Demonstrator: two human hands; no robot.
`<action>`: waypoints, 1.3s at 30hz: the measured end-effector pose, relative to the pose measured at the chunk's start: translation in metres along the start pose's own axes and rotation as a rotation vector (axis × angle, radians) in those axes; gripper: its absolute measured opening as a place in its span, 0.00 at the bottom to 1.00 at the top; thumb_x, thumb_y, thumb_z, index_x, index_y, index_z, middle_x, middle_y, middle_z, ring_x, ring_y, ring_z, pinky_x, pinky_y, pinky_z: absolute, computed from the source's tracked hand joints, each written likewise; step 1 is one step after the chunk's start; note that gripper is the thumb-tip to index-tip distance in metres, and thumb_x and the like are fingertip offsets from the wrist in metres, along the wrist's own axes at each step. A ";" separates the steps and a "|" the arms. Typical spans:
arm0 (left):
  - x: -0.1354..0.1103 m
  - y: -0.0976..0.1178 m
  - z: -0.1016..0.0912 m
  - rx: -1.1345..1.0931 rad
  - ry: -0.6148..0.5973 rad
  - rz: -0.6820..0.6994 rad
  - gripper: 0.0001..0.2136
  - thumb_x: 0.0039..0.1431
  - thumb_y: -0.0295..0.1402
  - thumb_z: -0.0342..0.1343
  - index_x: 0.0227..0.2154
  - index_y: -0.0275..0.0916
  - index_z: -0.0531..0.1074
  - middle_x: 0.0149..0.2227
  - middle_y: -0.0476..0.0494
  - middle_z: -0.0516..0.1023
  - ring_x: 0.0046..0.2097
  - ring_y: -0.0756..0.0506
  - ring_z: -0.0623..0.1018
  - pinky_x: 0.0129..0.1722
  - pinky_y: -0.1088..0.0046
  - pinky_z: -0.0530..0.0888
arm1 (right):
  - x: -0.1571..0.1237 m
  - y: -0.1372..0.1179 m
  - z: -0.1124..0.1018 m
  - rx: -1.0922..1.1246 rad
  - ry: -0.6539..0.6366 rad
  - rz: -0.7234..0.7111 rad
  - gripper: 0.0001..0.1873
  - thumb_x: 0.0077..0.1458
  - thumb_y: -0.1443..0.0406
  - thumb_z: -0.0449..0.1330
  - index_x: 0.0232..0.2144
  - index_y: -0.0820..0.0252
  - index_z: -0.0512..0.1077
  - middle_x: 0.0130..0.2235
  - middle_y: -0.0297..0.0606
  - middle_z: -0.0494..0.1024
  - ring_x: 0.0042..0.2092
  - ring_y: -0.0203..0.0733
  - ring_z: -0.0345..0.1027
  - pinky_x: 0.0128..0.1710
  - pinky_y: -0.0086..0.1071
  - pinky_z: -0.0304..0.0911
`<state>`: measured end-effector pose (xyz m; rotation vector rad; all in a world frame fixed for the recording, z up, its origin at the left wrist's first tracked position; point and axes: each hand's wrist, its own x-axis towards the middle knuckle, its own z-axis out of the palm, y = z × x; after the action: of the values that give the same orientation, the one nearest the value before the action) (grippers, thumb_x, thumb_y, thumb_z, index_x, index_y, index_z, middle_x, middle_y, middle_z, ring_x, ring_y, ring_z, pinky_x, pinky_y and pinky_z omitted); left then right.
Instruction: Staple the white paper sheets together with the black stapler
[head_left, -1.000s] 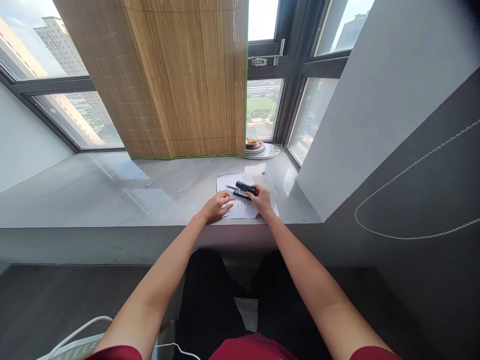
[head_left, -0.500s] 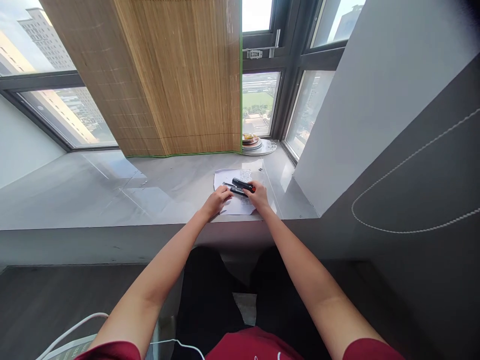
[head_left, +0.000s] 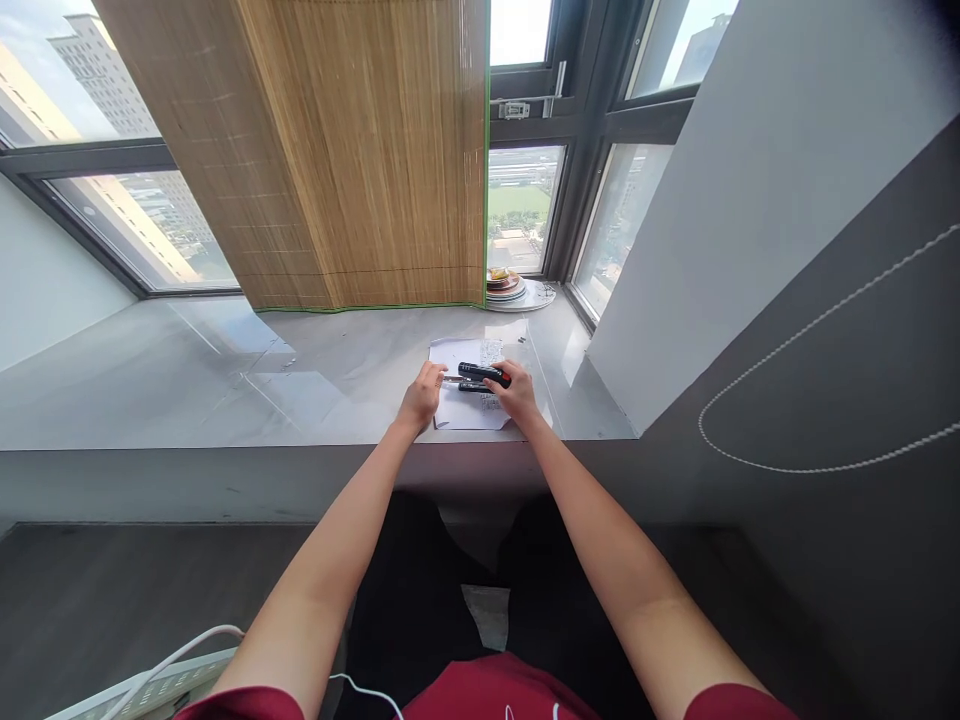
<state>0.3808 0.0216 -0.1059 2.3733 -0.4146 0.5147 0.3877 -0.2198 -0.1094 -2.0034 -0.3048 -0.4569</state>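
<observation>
A black stapler with a red end lies open on a white sheet of paper near the front edge of the grey stone sill. My right hand grips the stapler's red rear end. My left hand rests on the paper's left side, fingers pinched at the stapler's thin metal front end. A small clear packet lies on the paper just behind the stapler.
A bamboo blind hangs over the window behind the sill. Stacked plates sit at the back right corner. A grey wall rises on the right. A white cable runs along the floor at lower left.
My left hand slid left along the paper toward the stapler's metal tip. The stapler's top has lowered slightly. My right hand stayed at the red end.
</observation>
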 end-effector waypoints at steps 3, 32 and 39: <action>0.001 -0.007 0.001 -0.042 0.052 0.030 0.20 0.77 0.26 0.44 0.61 0.40 0.76 0.50 0.37 0.76 0.45 0.43 0.78 0.49 0.67 0.75 | -0.001 0.000 0.000 0.016 -0.016 -0.046 0.10 0.56 0.60 0.65 0.40 0.54 0.78 0.43 0.41 0.80 0.48 0.51 0.73 0.52 0.43 0.68; 0.004 -0.016 -0.005 -0.502 -0.071 -0.122 0.13 0.53 0.44 0.73 0.34 0.40 0.88 0.40 0.37 0.90 0.45 0.34 0.87 0.48 0.57 0.82 | 0.000 0.009 0.001 0.112 -0.052 -0.131 0.10 0.54 0.58 0.68 0.38 0.54 0.79 0.40 0.40 0.80 0.44 0.50 0.72 0.49 0.44 0.68; 0.002 -0.010 -0.008 -0.481 -0.101 -0.117 0.09 0.55 0.40 0.72 0.35 0.42 0.89 0.40 0.39 0.90 0.45 0.35 0.87 0.48 0.59 0.81 | -0.001 0.005 -0.002 0.168 -0.056 -0.103 0.12 0.55 0.56 0.67 0.39 0.54 0.79 0.42 0.40 0.80 0.44 0.50 0.72 0.48 0.44 0.69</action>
<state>0.3851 0.0340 -0.1047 1.9474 -0.3906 0.2095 0.3882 -0.2240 -0.1130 -1.8444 -0.4682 -0.4264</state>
